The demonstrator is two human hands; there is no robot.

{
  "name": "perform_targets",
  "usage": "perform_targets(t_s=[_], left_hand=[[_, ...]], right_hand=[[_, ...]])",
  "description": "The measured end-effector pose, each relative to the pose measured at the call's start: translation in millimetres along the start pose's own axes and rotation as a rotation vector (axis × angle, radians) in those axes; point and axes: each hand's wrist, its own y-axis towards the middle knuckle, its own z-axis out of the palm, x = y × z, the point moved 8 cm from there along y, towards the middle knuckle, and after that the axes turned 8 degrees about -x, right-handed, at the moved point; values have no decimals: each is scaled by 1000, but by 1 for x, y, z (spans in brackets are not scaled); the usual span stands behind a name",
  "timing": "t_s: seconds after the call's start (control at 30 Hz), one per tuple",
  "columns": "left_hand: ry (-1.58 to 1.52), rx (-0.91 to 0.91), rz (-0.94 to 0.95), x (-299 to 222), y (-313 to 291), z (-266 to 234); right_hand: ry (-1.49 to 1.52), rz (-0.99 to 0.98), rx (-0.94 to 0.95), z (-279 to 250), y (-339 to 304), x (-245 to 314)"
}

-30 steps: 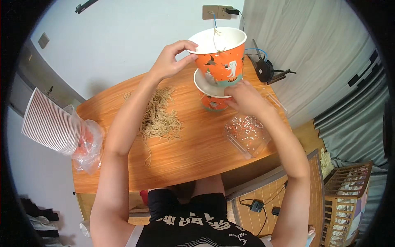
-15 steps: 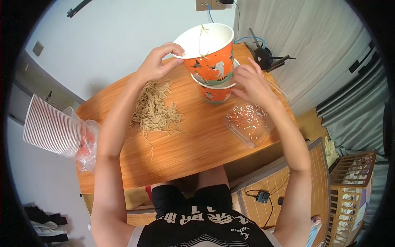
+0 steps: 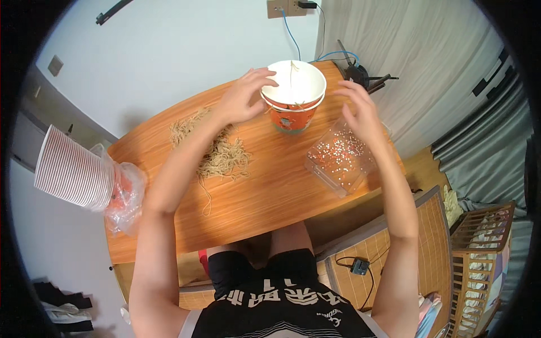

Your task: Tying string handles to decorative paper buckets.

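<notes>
1. While the left hand (image 3: 246,96) is at the nine o'clock side of the upper bucket (image 3: 307,84), its thumb and curved fingers stand parted; its fingertips overlap the white rim, and I cannot tell whether they touch it.
2. The right hand (image 3: 363,115) hangs near the buckets' three o'clock side, apart from them, fingers loosely spread and grasping nothing.
3. The upper bucket sits nested inside the lower bucket (image 3: 296,121), orange with small printed figures; the pair stands at one o'clock on the wooden table (image 3: 276,197).
4. A thin cord (image 3: 292,79) runs across the upper bucket's mouth, from twelve o'clock to six.
5. At ten o'clock on the table lies a loose heap of beige cord (image 3: 225,159), partly behind the left forearm.
6. At three o'clock, below the right hand, sits a clear plastic tray (image 3: 341,155) with tiny white and orange bits.
7. At nine o'clock, a tall stack of paper buckets (image 3: 73,169) leans, its base in a clear bag (image 3: 127,208).
</notes>
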Motion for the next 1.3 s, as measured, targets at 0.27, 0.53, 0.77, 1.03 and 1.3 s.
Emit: perform_targets(t_s=[0.27,0.53,0.77,1.03,1.3], left_hand=[[-63,-188,-210,-10,-28,32],[-152,-560,-321,-94,-121,-88],[241,-854,-332,-148,-254,-262],[974,-812,-432,-176,-298,-466],[967,45,-703,-84,-260,-500]], right_hand=[[470,-30,-433,-105,-15,168],[905,-149,-410,-104,-63,377],[1142,-160,-428,-76,-100,435],[1366,-311,-608,-39,-107,484],[1084,272,-48,77,-210,344]])
